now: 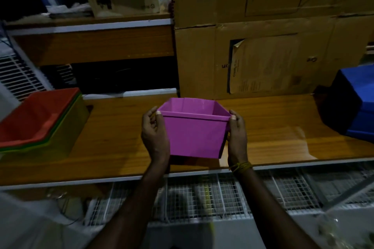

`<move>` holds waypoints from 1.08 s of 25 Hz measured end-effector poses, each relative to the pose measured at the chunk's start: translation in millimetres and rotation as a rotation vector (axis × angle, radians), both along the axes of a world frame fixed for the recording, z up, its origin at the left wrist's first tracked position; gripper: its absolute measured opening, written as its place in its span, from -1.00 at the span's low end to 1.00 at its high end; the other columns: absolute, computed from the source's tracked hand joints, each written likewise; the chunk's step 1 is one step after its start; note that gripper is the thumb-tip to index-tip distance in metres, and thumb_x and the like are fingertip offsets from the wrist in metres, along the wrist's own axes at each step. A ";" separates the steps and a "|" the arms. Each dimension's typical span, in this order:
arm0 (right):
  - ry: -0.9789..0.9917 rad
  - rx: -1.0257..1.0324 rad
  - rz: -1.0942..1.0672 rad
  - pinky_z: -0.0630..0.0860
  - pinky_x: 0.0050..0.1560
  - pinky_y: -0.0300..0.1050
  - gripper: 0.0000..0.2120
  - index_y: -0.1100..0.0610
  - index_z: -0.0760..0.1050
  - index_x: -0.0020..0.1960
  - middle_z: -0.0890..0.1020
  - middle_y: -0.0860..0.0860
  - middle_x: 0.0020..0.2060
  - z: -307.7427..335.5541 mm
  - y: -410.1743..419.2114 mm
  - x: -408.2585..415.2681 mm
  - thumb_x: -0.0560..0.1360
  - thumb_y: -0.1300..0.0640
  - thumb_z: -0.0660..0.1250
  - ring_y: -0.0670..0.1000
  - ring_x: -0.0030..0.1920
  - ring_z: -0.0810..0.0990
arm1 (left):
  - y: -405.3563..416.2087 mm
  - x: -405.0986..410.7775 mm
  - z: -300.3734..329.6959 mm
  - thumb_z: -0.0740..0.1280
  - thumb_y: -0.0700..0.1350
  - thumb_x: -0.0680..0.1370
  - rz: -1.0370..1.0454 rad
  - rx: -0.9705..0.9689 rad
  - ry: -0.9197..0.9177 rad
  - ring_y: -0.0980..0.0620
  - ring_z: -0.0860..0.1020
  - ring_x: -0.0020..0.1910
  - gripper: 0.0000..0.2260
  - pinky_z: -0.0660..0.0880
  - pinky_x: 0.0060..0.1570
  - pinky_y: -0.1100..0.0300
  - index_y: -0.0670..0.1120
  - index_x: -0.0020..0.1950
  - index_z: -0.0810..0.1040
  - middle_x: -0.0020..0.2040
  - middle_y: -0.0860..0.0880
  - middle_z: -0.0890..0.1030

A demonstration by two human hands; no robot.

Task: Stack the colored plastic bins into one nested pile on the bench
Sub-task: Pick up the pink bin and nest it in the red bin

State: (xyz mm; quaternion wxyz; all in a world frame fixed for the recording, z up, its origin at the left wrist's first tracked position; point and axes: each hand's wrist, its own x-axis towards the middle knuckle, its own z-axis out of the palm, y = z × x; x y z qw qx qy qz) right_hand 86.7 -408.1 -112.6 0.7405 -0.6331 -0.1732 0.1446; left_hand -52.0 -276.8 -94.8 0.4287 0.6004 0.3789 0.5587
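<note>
Both hands, left (154,133) and right (237,137), grip the pink bin (195,133) by its sides over the bench (273,125) front edge, and carried tilted it could catch the left-end stack (38,121) rim instead of nesting.

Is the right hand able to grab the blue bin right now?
Probably not yet. The right hand and the left hand both grip the purple bin. The bench between it and the blue bin looks bare, so letting go would free it.
</note>
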 end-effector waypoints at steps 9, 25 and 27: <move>-0.021 -0.025 0.168 0.67 -0.01 -0.01 -0.65 -0.11 0.44 0.35 0.62 -0.14 0.05 -5.6 29.1 -33.7 0.59 -0.14 0.23 -0.08 0.04 0.68 | 35.4 -44.3 -20.6 0.26 -0.05 0.62 0.107 -0.099 0.052 -0.03 0.62 0.07 -0.77 0.60 -0.05 0.03 0.04 0.28 0.51 0.11 -0.03 0.63; -0.061 -0.263 0.170 0.67 -0.04 0.21 -0.63 -0.04 0.57 0.11 0.67 0.24 0.03 -64.2 155.7 -111.1 0.56 0.39 0.21 0.21 -0.05 0.69 | 168.3 -143.8 -56.4 0.18 -0.25 0.61 0.008 -0.245 0.525 -0.15 0.57 0.00 -0.75 0.41 -0.11 0.11 -0.12 0.15 0.63 0.18 -0.24 0.63; -0.060 -0.266 0.142 0.68 -0.05 0.20 -0.68 -0.01 0.59 0.13 0.66 0.20 0.02 -69.1 167.5 -116.8 0.55 0.36 0.27 0.20 -0.03 0.70 | 176.4 -147.8 -61.2 0.19 -0.23 0.61 -0.017 -0.201 0.648 -0.23 0.50 0.24 -0.75 0.42 0.11 0.07 -0.10 0.19 0.60 0.29 -0.29 0.52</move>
